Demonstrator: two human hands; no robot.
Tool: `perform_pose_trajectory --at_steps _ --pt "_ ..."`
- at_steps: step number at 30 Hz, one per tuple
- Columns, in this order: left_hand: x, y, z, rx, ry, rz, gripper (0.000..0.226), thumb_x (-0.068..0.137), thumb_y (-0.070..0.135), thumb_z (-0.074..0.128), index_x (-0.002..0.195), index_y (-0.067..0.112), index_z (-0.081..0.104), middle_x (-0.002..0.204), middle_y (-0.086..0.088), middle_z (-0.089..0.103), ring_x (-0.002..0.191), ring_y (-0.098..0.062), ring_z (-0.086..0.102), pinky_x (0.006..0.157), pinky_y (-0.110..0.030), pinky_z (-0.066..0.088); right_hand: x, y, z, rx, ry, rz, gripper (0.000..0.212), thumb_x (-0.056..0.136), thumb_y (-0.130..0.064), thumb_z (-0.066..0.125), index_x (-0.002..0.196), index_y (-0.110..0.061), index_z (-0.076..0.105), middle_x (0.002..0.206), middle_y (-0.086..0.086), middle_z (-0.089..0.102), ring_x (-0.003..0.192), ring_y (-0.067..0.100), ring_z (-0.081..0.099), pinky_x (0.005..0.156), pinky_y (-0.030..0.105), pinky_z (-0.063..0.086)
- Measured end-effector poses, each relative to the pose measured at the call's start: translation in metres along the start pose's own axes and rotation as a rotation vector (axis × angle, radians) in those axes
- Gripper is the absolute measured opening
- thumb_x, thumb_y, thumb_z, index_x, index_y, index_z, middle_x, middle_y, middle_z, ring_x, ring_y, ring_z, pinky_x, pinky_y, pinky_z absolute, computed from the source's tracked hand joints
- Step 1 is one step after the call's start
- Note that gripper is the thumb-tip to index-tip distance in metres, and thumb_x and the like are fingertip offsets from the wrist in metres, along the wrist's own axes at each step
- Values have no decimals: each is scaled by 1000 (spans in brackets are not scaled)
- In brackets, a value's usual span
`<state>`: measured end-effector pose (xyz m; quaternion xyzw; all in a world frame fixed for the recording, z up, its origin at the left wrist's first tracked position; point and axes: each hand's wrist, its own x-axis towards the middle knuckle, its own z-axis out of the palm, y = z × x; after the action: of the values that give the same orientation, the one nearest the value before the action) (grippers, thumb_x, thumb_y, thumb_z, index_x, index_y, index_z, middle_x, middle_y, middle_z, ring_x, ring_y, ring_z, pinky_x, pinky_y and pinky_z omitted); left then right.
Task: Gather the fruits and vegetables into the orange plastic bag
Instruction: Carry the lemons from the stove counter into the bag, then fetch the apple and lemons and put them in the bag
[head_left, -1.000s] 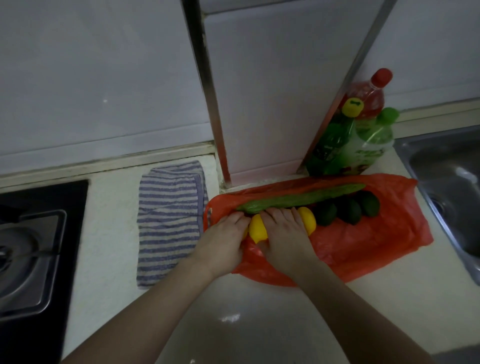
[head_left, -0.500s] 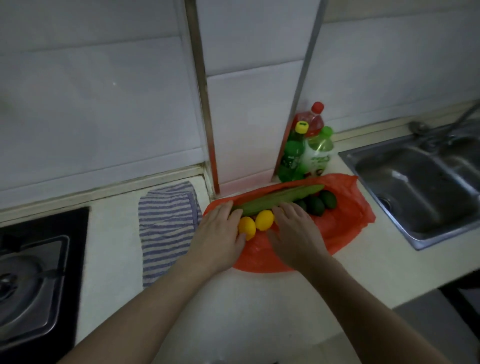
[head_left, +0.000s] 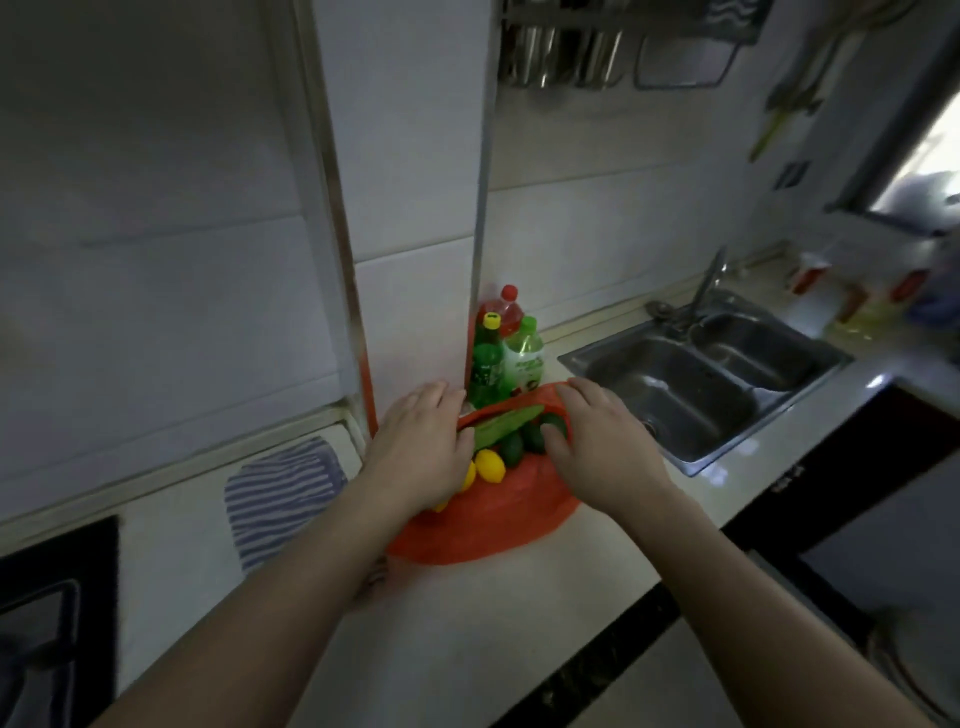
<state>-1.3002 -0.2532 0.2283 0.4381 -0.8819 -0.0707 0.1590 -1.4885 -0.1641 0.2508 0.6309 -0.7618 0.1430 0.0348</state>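
Closing the orange plastic bag (head_left: 493, 530) looks the step: left hand (head_left: 421, 447) and right hand (head_left: 597, 436) lay close-set fingers (head_left: 441, 400) on its far rim, grip unclear, cucumber (head_left: 506, 425) and lemons (head_left: 488, 465) lying between them, so next the rim wants lifting.

White tiled walls (head_left: 156, 260) fill nine to twelve o'clock, dim. A pale countertop (head_left: 493, 634) runs through six. At three sits a steel double sink (head_left: 701, 389) with a tap (head_left: 706, 283). A black stove (head_left: 47, 623) is at eight, a utensil rack (head_left: 597, 47) at one, and a bright window (head_left: 930, 176) at two.
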Motion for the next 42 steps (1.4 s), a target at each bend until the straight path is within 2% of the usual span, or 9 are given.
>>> perform_pose_trajectory --at_steps 4,8,11,19,23,27,33,38,42 --pt "1 28 -19 -24 -7 58 54 98 37 39 145 13 36 151 -10 36 139 -25 32 116 -39 25 -28 11 -41 -32 66 73 51 96 -43 41 141 -18 40 144 2 42 133 20 36 107 36 32" --pt "-16 75 -42 -49 77 139 47 100 33 38 142 13 41 147 -7 41 136 -23 36 114 -35 25 -72 30 -80 -49 154 151 47 96 -40 40 139 -19 43 142 1 44 131 20 38 106 35 33" --pt "-18 87 -47 -72 87 136 44 100 32 37 140 14 43 146 -6 42 135 -22 37 113 -35 26 -80 38 -88 -52 131 186 48 96 -39 37 139 -16 43 142 3 45 130 21 39 106 35 33" --pt "-84 144 -68 -58 97 153 50 99 38 36 145 18 38 152 -5 37 140 -21 32 117 -41 27 -178 57 -131 -44 170 226 43 97 -32 37 132 -9 47 137 6 48 125 25 42 102 35 36" --pt "-137 157 -82 -16 109 118 48 100 36 36 144 18 40 152 -5 36 140 -22 31 118 -40 23 -218 50 -139 -21 148 205 46 98 -32 37 137 -9 44 142 7 44 131 25 37 108 35 30" --pt "-185 146 -96 20 110 25 49 98 38 35 142 18 42 150 -6 39 137 -23 34 116 -41 26 -239 23 -139 26 133 137 49 98 -35 35 140 -10 41 144 7 43 133 23 35 111 37 27" --pt "-253 113 -123 68 140 -101 48 99 36 35 142 17 42 152 -7 37 139 -23 33 117 -39 23 -253 -37 -137 85 143 -20 44 97 -33 39 136 -13 46 137 7 49 126 24 41 105 35 32" --pt "-306 85 -147 91 197 -197 43 99 30 36 139 15 46 147 -8 42 136 -24 36 114 -35 24 -260 -88 -131 87 114 -134 46 96 -32 39 136 -11 46 137 7 49 127 24 39 107 34 31" --pt "-351 52 -169 95 218 -272 46 100 32 35 142 15 41 152 -8 36 140 -23 31 117 -35 20 -269 -142 -131 110 123 -202 43 96 -29 41 132 -8 49 134 9 51 123 26 41 103 33 32"
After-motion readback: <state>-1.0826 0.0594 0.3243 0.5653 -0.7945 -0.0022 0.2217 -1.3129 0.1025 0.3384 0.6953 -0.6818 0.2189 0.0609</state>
